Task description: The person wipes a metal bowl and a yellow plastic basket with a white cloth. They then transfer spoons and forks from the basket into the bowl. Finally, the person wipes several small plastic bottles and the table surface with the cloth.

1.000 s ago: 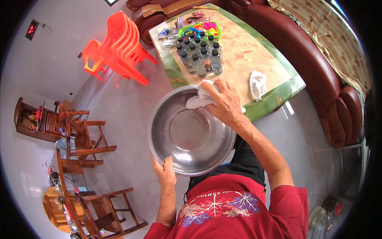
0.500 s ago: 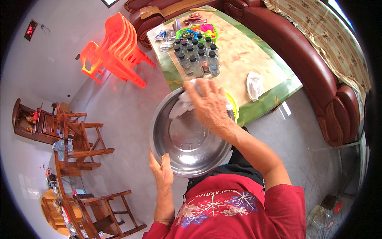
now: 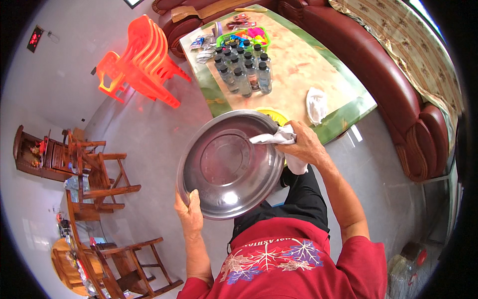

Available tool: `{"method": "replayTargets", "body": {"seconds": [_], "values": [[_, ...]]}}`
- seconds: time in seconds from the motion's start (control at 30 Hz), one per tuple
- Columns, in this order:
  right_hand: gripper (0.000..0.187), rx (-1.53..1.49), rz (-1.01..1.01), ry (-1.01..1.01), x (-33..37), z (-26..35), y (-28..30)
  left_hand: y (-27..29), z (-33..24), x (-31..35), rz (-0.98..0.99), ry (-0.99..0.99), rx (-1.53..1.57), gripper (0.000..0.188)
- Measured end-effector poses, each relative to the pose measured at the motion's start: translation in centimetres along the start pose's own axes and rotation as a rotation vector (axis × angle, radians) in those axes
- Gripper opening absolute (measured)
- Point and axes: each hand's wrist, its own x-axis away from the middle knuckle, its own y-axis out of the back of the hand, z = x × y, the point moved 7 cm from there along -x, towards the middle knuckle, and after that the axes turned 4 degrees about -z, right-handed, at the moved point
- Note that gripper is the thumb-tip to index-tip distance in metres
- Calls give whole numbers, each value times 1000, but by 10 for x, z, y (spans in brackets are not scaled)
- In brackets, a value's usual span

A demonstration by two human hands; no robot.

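I hold a round, shiny metal basin (image 3: 224, 187) tilted in front of my body, above the floor. My left hand (image 3: 190, 212) grips its lower left rim, thumb on the near face. At the opposite side, my right hand (image 3: 302, 143) is closed on a white cloth (image 3: 279, 136). Part of that cloth lies over the right rim, and another part hangs below the hand. The fingers behind the cloth are partly hidden. Just past the basin, a yellow container (image 3: 273, 114) shows partly behind it.
Several clear bottles with black caps (image 3: 239, 74) stand on the marble-look table (image 3: 298, 60), beside a green basket (image 3: 266, 44). A second white cloth (image 3: 316, 105) lies near its corner. Stacked orange chairs (image 3: 144, 65) stand left; a brown leather sofa (image 3: 378, 84) lines the right.
My right hand has moved from the basin's far inner side to its right rim, taking the white cloth along. The basin has shifted slightly left and tilted differently.
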Motion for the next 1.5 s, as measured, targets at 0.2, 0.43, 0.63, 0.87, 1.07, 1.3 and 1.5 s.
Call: {"method": "replayTargets", "body": {"seconds": [0.2, 0.43, 0.63, 0.87, 1.07, 1.3, 1.5], "values": [[36, -404, 49, 79, 6, 13, -4, 10, -15, -16, 81, -152, -62, 46], [29, -368, -388, 327, 32, 43, 7, 24, -38, -39, -376, -257, -316, 48], [31, -291, -663, 582, 51, 112, 1, 3, -79, -10, -253, -499, 114, 57], [28, -105, -573, 885, 89, 149, -50, -30, -65, -33, -404, 97, 751, 30], [66, -645, -278, 486, 72, 114, -28, -17, -53, -19, -337, 138, 624, 38], [56, -272, -367, 916, 105, 201, -17, -30, -15, 13, -143, -135, 116, 30], [37, -250, -435, 942, 80, 217, 3, -21, -39, 15, -9, 81, 181, 20]]}}
